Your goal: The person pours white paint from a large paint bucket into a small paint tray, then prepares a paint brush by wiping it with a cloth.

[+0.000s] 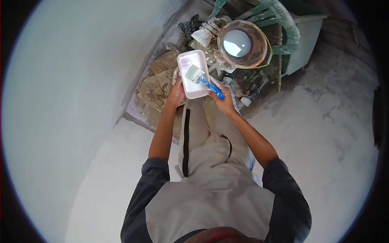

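The left grip (177, 92) clasps the white tub (194, 91); the right grip (225, 101), beside it, pinches a brush (201, 79) (blue-handled). Beyond the tub stands a bucket (257, 46).

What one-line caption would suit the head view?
Left hand holding a white tub, right hand at a blue-handled brush angled over its rim, bucket nearby.
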Demonstrator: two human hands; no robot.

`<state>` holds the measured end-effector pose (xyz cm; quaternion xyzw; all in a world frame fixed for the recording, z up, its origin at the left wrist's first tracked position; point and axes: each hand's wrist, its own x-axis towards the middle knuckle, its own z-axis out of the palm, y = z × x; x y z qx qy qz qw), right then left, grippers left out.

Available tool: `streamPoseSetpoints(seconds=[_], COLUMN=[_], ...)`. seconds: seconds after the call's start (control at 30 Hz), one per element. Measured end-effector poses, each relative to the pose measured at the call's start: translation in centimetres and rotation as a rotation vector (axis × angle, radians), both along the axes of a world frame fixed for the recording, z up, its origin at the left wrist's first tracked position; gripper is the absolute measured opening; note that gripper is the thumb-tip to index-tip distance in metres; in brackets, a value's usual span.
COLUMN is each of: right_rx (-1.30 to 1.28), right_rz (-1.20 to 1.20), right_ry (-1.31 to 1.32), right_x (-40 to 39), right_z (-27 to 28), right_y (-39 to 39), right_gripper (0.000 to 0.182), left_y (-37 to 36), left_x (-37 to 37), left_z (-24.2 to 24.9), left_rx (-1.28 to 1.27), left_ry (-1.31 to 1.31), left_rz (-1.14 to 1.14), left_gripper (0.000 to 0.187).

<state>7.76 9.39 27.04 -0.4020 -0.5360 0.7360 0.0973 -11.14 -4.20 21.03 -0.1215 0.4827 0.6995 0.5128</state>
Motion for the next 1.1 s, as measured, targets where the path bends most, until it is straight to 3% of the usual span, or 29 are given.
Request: streamPoseSetpoints(seconds=[0.07, 0.17, 0.3, 0.37, 0.57, 0.63, 0.73, 0.9, 1.1], right_rx=[-0.016, 0.023, 0.035, 0.003, -0.037, -0.102, -0.138, -0.129, -0.175], right_rz=[-0.022, -0.090, -0.157, -0.122, -0.157, -0.326, -0.440, -0.417, -0.429], right_ry=[-0.036, -0.077, -0.165, -0.226, -0.267, -0.095, -0.048, -0.082, -0.068], right_x=[-0.5, -2.1, -4.6, -5.3, -7.8, -8.4, -8.6, -7.1, -4.3], right_z=[-5.5, -13.1, -24.8, -27.4, -30.6, -31.9, -32.8, -33.3, -33.2], right_y=[0.4, 1.8, 3.1, 4.2, 5.7, 5.5, 5.1, 3.5, 1.6], right_gripper=[0.052, 0.045, 0.036, 0.030, 0.032, 0.040, 0.046, 0.047, 0.047], left_y=[1.3, 4.4, 8.0, 8.0, 10.2, 10.4, 10.5, 9.8, 8.2], left_x=[-0.9, -3.0, -5.4, -5.8, -5.7, -5.5, -5.1, -4.9, -3.7], left_z=[-4.7, -9.7, -22.2, -27.2, -29.3, -29.0, -28.6, -28.4, -27.7], left_rx=[-0.021, -0.282, -0.281, -0.302, -0.283, -0.261, -0.308, -0.210, -0.327], left_ry=[-0.009, 0.088, 0.014, 0.068, 0.116, 0.085, 0.064, 0.065, 0.065], left_rz=[-0.011, -0.166, -0.104, -0.140, -0.123, -0.115, -0.121, -0.121, -0.112], left_gripper=[0.054, 0.049, 0.049, 0.050, 0.052, 0.053, 0.066, 0.057, 0.061])
